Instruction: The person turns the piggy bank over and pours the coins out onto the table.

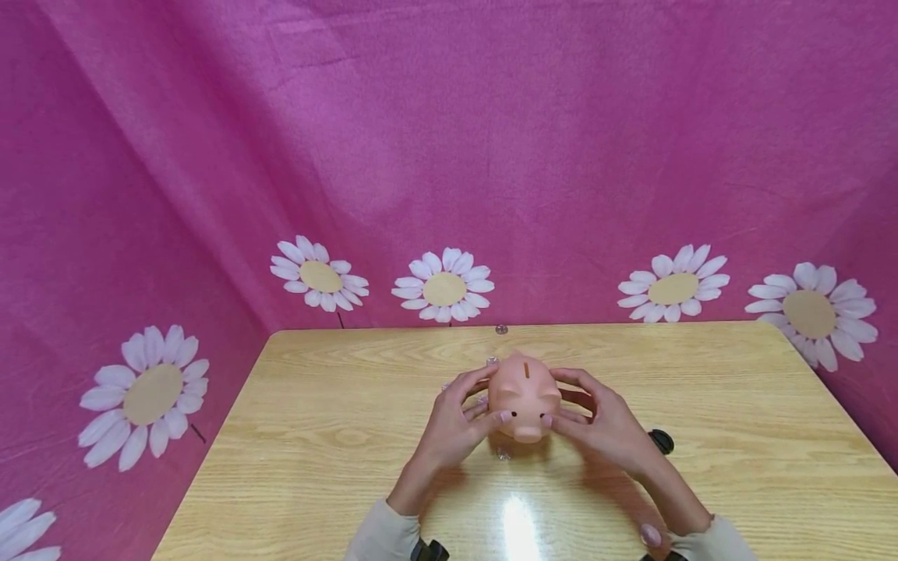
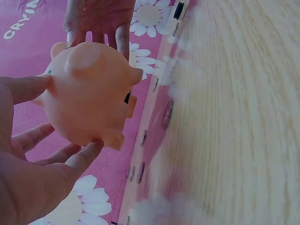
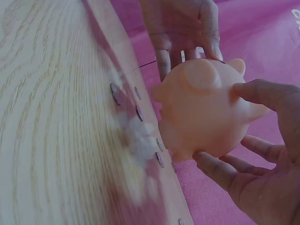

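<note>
A pink piggy bank (image 1: pixel 525 397) is held just above the table, its snout toward me and the coin slot on top. My left hand (image 1: pixel 456 417) grips its left side, thumb near the eye and fingers spread along the body. The right hand (image 1: pixel 605 421) holds the opposite side in the same way. In the left wrist view, the piggy bank (image 2: pixel 89 93) shows stubby feet and a dark spot on its underside. Several small shiny discs lie beneath and around it, among them a near disc (image 1: pixel 503 453) and a disc (image 3: pixel 115 94) in the right wrist view.
A round black cap (image 1: pixel 661 442) lies right of my right hand. One shiny disc (image 1: pixel 651 534) is by the right wrist, another disc (image 1: pixel 501 329) at the far edge. The wooden table (image 1: pixel 316 467) meets a pink flowered cloth (image 1: pixel 491 156) at the back and sides.
</note>
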The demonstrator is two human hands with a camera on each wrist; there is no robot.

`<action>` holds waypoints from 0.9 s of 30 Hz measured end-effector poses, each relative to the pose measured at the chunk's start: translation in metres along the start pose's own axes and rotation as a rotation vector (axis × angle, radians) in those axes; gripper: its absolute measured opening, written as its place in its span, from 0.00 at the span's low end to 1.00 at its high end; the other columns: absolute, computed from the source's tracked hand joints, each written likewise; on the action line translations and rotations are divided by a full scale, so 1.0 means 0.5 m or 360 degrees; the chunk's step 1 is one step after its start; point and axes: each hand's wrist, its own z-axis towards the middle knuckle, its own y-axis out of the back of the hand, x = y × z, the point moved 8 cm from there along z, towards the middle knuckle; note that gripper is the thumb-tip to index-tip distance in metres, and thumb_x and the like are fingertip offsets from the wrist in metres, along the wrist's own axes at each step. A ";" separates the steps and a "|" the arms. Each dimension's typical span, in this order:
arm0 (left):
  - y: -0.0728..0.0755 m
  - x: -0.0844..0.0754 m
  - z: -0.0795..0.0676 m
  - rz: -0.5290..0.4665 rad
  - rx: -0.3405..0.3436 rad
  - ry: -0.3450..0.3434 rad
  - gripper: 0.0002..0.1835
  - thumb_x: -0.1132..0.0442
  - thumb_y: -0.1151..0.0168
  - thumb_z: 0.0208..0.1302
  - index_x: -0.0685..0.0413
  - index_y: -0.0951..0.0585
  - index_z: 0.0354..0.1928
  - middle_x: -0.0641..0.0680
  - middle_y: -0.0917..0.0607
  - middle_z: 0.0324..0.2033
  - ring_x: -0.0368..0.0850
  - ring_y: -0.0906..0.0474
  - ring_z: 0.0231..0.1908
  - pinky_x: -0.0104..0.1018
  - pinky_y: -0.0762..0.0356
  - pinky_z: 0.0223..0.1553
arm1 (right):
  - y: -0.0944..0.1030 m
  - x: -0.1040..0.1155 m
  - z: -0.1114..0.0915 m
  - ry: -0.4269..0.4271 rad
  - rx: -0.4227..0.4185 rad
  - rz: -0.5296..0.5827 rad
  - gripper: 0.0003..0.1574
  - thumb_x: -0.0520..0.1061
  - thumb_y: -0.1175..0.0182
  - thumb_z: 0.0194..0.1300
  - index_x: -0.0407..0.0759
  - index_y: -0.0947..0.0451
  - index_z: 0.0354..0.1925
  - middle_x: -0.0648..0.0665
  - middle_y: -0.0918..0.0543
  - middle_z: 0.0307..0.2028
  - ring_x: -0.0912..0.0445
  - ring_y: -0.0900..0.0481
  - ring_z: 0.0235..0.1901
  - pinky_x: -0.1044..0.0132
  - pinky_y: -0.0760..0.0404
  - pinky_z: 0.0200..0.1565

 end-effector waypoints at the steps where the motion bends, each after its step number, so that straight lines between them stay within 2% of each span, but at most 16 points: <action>1: -0.001 0.002 0.000 0.0012 0.0000 0.0000 0.35 0.65 0.25 0.68 0.54 0.26 0.76 0.59 0.25 0.75 0.62 0.24 0.72 0.51 0.19 0.68 | 0.000 -0.002 0.000 -0.0006 -0.0001 -0.0003 0.41 0.40 0.25 0.67 0.37 0.29 0.73 0.28 0.26 0.72 0.32 0.22 0.69 0.67 0.13 0.60; 9: -0.010 0.016 0.004 0.0123 0.0029 0.0006 0.36 0.63 0.25 0.69 0.55 0.26 0.76 0.61 0.22 0.73 0.62 0.22 0.70 0.47 0.17 0.67 | 0.004 -0.017 0.000 -0.0088 0.0007 -0.0093 0.41 0.43 0.24 0.67 0.40 0.29 0.73 0.30 0.28 0.74 0.32 0.23 0.70 0.61 0.14 0.63; 15: -0.018 0.027 0.002 0.0174 0.0084 0.0091 0.35 0.65 0.26 0.69 0.52 0.27 0.77 0.62 0.21 0.72 0.61 0.19 0.68 0.48 0.15 0.65 | 0.005 -0.029 0.001 -0.0143 0.0024 -0.0168 0.43 0.45 0.23 0.67 0.41 0.30 0.73 0.31 0.29 0.75 0.31 0.23 0.70 0.57 0.14 0.65; 23: -0.019 0.029 0.000 0.0147 0.0097 0.0122 0.35 0.66 0.28 0.70 0.55 0.28 0.76 0.63 0.22 0.72 0.62 0.20 0.69 0.54 0.16 0.66 | -0.001 -0.027 0.004 -0.0139 0.0061 -0.0124 0.42 0.43 0.24 0.67 0.39 0.32 0.73 0.30 0.30 0.76 0.31 0.25 0.71 0.59 0.14 0.64; 27: -0.012 0.025 -0.004 0.0190 0.0089 0.0130 0.35 0.63 0.27 0.70 0.55 0.28 0.77 0.63 0.23 0.73 0.63 0.20 0.69 0.55 0.16 0.65 | -0.001 -0.024 0.001 -0.0119 0.0084 -0.0128 0.43 0.43 0.25 0.68 0.40 0.32 0.74 0.31 0.30 0.76 0.31 0.25 0.72 0.58 0.14 0.64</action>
